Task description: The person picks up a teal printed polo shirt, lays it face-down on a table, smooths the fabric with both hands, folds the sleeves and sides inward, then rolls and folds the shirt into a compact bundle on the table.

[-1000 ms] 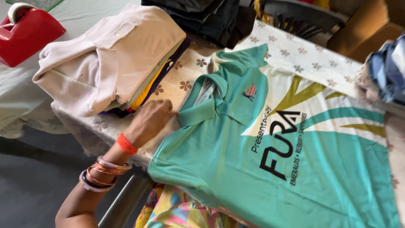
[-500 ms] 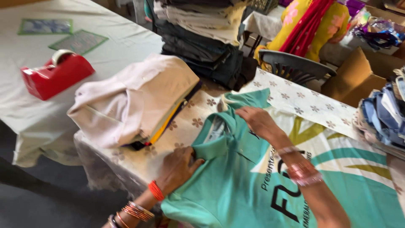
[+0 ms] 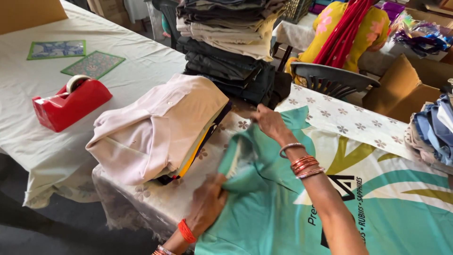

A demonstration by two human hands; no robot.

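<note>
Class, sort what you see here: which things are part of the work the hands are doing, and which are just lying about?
In hand:
- teal shirt
- left hand, gripping the shirt's edge
- right hand, at its collar

Lying about:
- red tape dispenser
- folded pale shirt
- clothes stack
- grey chair
- two patterned mats

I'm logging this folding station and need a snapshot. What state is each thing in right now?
teal polo shirt: spread flat, collar end lifted
left hand: gripping the shirt's collar edge
right hand: pinching the shirt's upper edge
folded pale shirts: stacked, folded
dark clothes pile: stacked high, folded
red tape dispenser: upright, roll loaded
black plastic chair: unoccupied
</note>
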